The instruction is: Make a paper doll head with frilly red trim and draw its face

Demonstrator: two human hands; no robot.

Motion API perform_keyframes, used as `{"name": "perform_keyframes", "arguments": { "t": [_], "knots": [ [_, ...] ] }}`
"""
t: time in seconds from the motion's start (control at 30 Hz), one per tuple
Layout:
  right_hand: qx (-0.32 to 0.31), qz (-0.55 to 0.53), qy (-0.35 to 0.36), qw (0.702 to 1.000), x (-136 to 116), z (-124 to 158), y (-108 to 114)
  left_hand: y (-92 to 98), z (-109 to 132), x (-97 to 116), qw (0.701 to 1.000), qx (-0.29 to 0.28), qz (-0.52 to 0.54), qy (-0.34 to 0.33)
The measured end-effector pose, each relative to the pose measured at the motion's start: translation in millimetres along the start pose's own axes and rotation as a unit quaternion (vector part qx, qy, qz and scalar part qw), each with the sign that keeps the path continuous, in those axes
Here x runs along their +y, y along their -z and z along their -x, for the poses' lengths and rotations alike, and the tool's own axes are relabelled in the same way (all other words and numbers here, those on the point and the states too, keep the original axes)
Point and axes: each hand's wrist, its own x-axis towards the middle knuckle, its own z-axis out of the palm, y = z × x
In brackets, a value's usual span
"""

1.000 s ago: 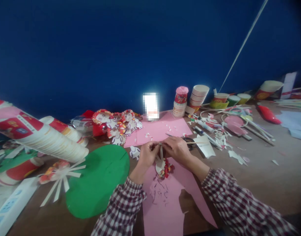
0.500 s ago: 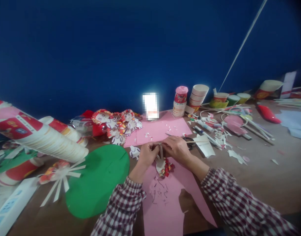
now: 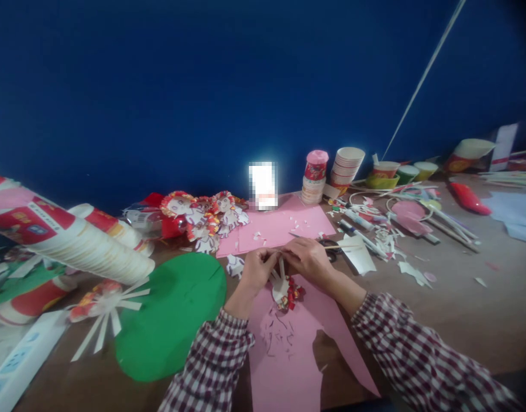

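Head view showed two bare hands just to the right of the green paper (image 3: 172, 326), which lay flat on the brown table (image 3: 443, 326). The left hand (image 3: 258, 272), the nearer one to the green paper, had its thumb and fingers pinched together on the far end of a white strip (image 3: 282, 267). The right hand (image 3: 309, 260), farther from the green paper, was bent over that same end with its fingertips closed on it, though the very tip was hidden among the fingers. The strip belonged to a cut paper cup (image 3: 280, 290), which sat to the right of the green paper, its pale round base showing and red and yellow curls (image 3: 294, 294) bunched along one side. Under it, also right of the green paper, lay a pink sheet (image 3: 284, 383) with thin dark scraps (image 3: 280, 337) scattered over it

Another cut cup (image 3: 102, 301) with splayed white strips lay at the green paper's left edge, and a slanted stack of cups (image 3: 91, 252) rested by its far left edge. Beyond the green paper were paper figures (image 3: 226, 210) with red and yellow frills. Well to its right, past the right hand, were black-handled scissors (image 3: 332, 256), a thin stick (image 3: 343, 246) and a piece of white paper (image 3: 359, 258)
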Motion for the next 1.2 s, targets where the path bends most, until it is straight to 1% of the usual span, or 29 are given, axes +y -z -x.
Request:
{"name": "perform_keyframes", "arguments": {
  "t": [0.23, 0.37, 0.57, 0.67, 0.8, 0.93, 1.07, 1.2],
  "knots": [
    [-0.014, -0.017, -0.008, 1.000, 0.8, 0.3, -0.4, 0.8, 1.1, 4.8, 1.000, 0.002, 0.009, 0.002],
    [-0.020, -0.022, -0.016, 0.999, 0.0, -0.5, 1.6, 1.7, 1.8, 6.5, 1.000, 0.004, 0.010, 0.016],
    [-0.036, -0.021, 0.007, 0.999, -0.3, -1.6, 4.6, 2.3, 2.3, 7.1, 1.000, 0.006, -0.018, -0.004],
    [-0.031, -0.014, 0.013, 0.999, -0.7, -2.0, 5.1, 1.9, 2.5, 7.7, 1.000, 0.004, -0.016, 0.003],
    [-0.024, -0.003, 0.027, 0.999, -1.7, -2.7, 5.7, 1.5, 2.8, 8.6, 1.000, 0.016, -0.018, 0.012],
    [-0.028, 0.012, 0.036, 0.999, -2.3, -2.5, 5.3, 1.6, 2.5, 8.0, 0.999, 0.017, -0.029, 0.006],
    [-0.032, 0.032, 0.033, 0.998, -2.5, -1.6, 3.3, 1.3, 2.3, 7.1, 0.999, 0.009, -0.034, 0.012],
    [-0.030, 0.026, 0.025, 0.999, -3.1, -0.8, 2.4, 1.2, 3.0, 7.0, 0.999, 0.019, -0.047, -0.006]
  ]
}}
